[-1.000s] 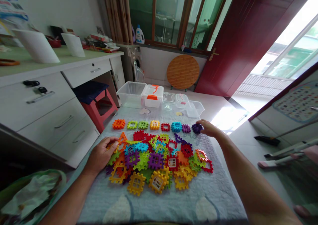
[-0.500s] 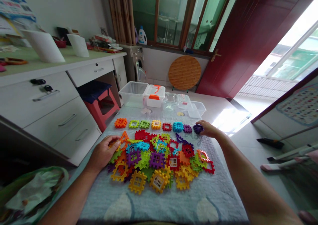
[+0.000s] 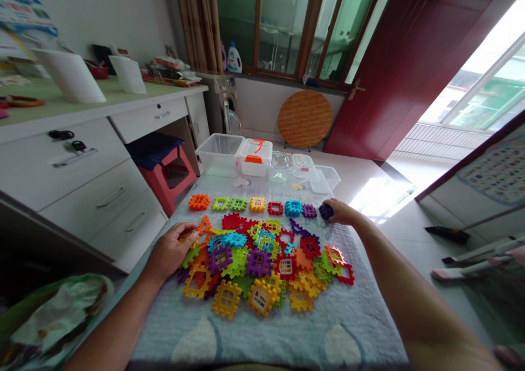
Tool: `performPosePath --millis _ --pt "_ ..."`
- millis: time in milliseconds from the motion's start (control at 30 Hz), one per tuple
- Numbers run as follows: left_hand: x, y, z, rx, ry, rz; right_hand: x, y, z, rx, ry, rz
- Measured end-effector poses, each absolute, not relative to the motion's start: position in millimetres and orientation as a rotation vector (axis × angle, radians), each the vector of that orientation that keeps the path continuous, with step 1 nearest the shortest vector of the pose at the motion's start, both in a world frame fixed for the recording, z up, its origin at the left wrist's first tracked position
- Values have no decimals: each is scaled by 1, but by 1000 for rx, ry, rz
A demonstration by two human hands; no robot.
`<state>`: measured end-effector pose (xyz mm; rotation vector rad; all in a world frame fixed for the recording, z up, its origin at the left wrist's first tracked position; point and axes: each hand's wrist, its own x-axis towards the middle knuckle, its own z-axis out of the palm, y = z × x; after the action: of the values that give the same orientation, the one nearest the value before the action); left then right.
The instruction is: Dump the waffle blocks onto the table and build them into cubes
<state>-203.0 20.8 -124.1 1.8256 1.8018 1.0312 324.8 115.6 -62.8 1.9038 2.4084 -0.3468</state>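
Note:
My right hand (image 3: 343, 212) is closed on a dark purple interlocking toy block (image 3: 326, 211) at the right end of a row. The row runs from an orange block (image 3: 199, 202) through green, yellow, red and blue ones to a purple block (image 3: 309, 211). At the left edge of a loose heap, my left hand (image 3: 174, 246) has its fingers curled around a yellow interlocking block (image 3: 190, 241), partly hidden by them. Purple blocks (image 3: 259, 262), yellow blocks (image 3: 227, 300) and red blocks (image 3: 286, 266) lie overlapping in that heap, several with window grids.
Behind the row stand a clear open bin (image 3: 221, 155), a lidded box with an orange latch (image 3: 256, 158) and smaller clear containers (image 3: 324, 180). A patterned cloth (image 3: 279, 341) covers the table. A red stool (image 3: 164, 166) and white drawers (image 3: 110, 196) are at the left.
The dark purple block in my right hand has turned and shifted slightly left. My left hand and the heap look the same.

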Motion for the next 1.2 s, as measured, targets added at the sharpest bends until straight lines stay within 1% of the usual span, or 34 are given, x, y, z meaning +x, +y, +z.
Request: performPosePath --millis 333,533,633,700,800,833,900,1033,1200 --pt "-200 19 -120 1832 1796 1035 323 115 -65 1966 2340 -320" --pt "-197 18 -116 1818 1783 1054 314 104 -46 2047 2356 -194" --pt "-196 17 -113 1804 1779 1052 277 92 -32 2025 2676 -103" --pt "-195 16 -111 1794 1765 1050 236 82 -23 1842 2936 -238" --pt "-195 15 -110 1776 1752 1046 162 69 -15 1478 3077 -506" --pt "-195 15 -110 1770 1749 1043 138 67 -14 1395 3073 -557" --pt "-195 15 -109 1758 1746 1040 96 66 -15 1299 3019 -531" --pt "-193 15 -106 1739 1730 1057 44 70 -27 1463 2779 -411" --pt "-191 14 -104 1777 1731 1087 21 72 -43 1662 2647 -347"
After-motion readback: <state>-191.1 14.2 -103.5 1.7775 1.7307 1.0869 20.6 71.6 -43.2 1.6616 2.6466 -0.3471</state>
